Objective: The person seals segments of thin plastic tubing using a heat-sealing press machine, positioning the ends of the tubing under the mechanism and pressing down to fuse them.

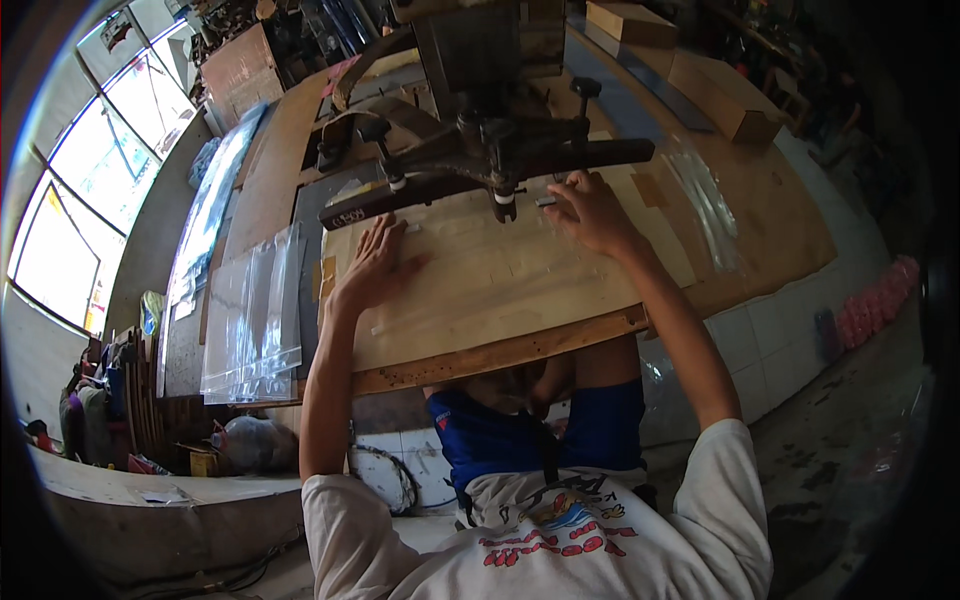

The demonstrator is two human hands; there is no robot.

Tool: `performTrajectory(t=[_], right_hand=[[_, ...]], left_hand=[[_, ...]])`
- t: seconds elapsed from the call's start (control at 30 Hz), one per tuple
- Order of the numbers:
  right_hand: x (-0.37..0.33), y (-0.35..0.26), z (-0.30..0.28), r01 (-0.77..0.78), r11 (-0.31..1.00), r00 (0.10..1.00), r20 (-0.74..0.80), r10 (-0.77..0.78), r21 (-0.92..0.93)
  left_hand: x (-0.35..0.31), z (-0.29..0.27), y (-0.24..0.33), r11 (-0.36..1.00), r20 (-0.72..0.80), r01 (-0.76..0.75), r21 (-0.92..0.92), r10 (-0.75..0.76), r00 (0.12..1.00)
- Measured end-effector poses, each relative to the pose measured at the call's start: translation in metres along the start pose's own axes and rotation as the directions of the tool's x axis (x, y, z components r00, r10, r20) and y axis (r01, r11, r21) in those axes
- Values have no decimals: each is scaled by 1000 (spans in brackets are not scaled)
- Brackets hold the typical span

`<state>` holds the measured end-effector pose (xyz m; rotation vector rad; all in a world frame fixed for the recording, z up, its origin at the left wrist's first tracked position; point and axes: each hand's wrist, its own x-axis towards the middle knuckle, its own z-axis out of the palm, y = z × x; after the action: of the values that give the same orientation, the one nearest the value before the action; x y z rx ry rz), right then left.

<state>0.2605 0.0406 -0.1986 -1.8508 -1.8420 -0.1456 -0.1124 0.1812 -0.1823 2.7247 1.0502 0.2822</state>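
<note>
My left hand [372, 268] rests on the tan sheet [480, 290] covering the worktable, its fingers stretched toward the dark metal bar [360, 207] of a press. My right hand [598, 218] is at the other end of the bar, with curled fingers close to a small greyish piece [545, 201]. Whether the fingertips pinch something there is hidden. Between the hands, the press head [500, 160] hangs over the sheet on a bracket with black knobs. The bar spans the sheet's far side at a slant.
Clear plastic sleeves [255, 325] lie stacked left of the tan sheet, and more clear plastic [703, 205] lies to its right. Cardboard boxes [725, 95] stand at the far right. A wooden edge strip [500, 352] runs along the near side. Pink bundles [875, 310] sit on the floor.
</note>
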Motion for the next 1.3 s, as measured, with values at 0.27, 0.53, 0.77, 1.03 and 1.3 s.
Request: performTrajectory(t=[0.27,0.53,0.77,1.03,1.3], right_hand=[[-1,4,8,140,988,989,62,-136,-63],[1,5,5,121,991,988,103,-115,-61],[-1,-1,2,107,993,991,83,-102,-53],[-5,-8,-4,88,995,990,118,-82,-39],[-23,-14,-7,101,993,992,78,-96,-61]], left_hand=[[-6,-3,-10,997,-5,-68,-44,68,998],[-3,-4,-13,999,78,-52,-6,52,996],[-4,-4,-10,1000,129,-18,8,17,991],[-10,-5,-2,1000,83,2,5,-3,997],[-10,-8,8,999,71,45,-6,-44,997]])
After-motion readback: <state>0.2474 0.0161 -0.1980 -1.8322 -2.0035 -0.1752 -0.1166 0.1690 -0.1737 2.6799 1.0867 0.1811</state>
